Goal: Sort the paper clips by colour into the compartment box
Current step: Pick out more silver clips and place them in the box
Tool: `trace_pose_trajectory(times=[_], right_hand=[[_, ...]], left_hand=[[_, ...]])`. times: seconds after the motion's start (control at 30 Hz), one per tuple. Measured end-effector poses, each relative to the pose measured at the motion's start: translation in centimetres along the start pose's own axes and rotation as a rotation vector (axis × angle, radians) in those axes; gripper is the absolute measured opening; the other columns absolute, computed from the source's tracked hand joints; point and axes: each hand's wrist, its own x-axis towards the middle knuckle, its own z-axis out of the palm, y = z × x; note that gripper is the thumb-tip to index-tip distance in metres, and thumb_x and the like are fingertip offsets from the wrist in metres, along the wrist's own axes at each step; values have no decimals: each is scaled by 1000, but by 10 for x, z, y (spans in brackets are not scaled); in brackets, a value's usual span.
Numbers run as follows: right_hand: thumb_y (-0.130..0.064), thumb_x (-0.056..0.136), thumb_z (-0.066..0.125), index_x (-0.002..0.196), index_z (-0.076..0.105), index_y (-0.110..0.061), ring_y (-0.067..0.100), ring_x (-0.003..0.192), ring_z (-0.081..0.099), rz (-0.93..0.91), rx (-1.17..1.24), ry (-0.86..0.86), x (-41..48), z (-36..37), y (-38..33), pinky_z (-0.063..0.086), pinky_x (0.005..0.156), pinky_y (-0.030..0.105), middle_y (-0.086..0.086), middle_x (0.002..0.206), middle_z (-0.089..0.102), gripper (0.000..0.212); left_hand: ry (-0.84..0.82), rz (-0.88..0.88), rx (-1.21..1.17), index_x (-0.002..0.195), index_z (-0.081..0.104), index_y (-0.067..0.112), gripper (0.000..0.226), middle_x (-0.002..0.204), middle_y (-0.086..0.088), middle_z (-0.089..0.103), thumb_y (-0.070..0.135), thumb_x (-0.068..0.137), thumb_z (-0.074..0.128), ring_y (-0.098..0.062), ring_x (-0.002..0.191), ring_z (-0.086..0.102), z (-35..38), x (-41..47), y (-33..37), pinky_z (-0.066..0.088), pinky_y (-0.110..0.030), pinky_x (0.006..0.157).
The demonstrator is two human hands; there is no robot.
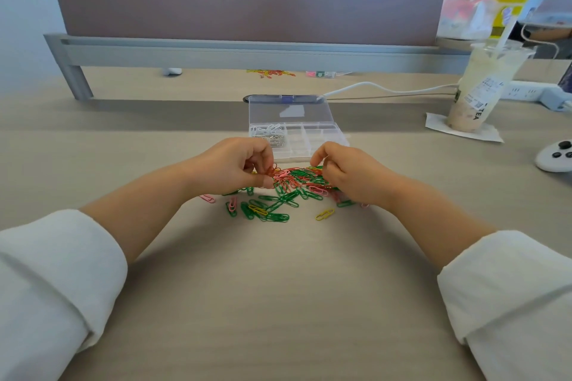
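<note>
left hand (pixel 235 168) pinches a red clip (pixel 271 171); right hand (pixel 351 178) curls over the pile (pixel 292 184).

Green, red, pink and yellow paper clips (pixel 288 192) lie on a pale wood-grain surface (pixel 278 288). The compartment box (pixel 309 139) is clear, holding silver clips (pixel 269 133). Both sleeves (pixel 55 281) are white.

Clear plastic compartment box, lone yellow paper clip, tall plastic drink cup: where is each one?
Clear plastic compartment box (pixel 325 137): head view, an empty right-hand compartment.
Lone yellow paper clip (pixel 325 214): head view, middle of its wire loop.
Tall plastic drink cup (pixel 483 83): head view, its labelled side wall.
</note>
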Motion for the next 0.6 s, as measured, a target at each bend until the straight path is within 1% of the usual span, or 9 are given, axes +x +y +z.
trace_pose_trajectory(times=[0.07,0.17,0.23,0.3,0.33,0.37,0.43,0.5,0.6], right_hand=[[-8,93,28,95,52,-24,13,56,43,-2,-33,9,1,0,0,38,42,23,-3,66,46,29],[-5,93,30,90,53,-21,8,59,41,-15,-53,32,1,-1,0,36,50,21,-7,67,45,28],[-14,95,35,89,55,-18,11,62,45,-15,-64,51,2,-2,1,37,46,17,-10,66,45,21],[-31,93,49,83,56,-20,14,62,49,-11,-93,32,2,-3,3,45,48,25,-9,65,48,16],[-36,89,57,77,55,-23,12,59,48,-6,-110,10,1,-4,4,49,49,28,-8,62,48,18],[-37,84,64,72,55,-24,10,56,46,1,-120,-12,1,-6,5,50,50,30,-7,60,46,20],[-34,79,71,68,59,-24,8,53,44,12,-130,-50,-1,-9,3,49,46,27,-7,57,43,20],[-31,79,72,70,62,-23,7,54,43,6,-139,-85,-3,-10,1,48,43,24,-6,59,43,15],[-22,82,68,75,65,-21,9,54,44,-21,-127,-106,-3,-8,0,50,39,23,-6,57,41,8]], left_hand=[[-27,-20,-63,86,55,27,24,65,10,58,13,78,72,-1,49,40,-1,0,-2,36,-12,56],[-32,-27,-29,107,54,37,34,69,9,54,14,84,66,-2,55,42,0,0,-3,37,-11,62],[-52,-39,12,101,60,36,27,71,7,51,12,89,58,-1,58,46,2,-1,0,39,-11,62],[-63,-90,9,92,62,30,28,72,7,54,6,93,47,2,53,48,6,-1,2,37,-7,50],[-63,-120,-15,87,60,27,31,71,5,55,4,95,41,1,48,47,8,-1,2,37,-8,45],[-58,-148,-60,83,59,24,34,69,2,53,3,96,36,0,43,44,10,0,2,36,-11,42],[-29,-186,-164,73,53,15,36,62,-3,45,-3,94,29,0,35,37,13,0,4,31,-11,38],[2,-207,-215,65,47,9,35,55,-3,40,-9,88,27,-1,33,33,15,0,6,27,-10,36],[30,-227,-245,56,43,10,36,43,6,35,-5,85,28,-5,34,27,15,-1,7,25,-17,35]])
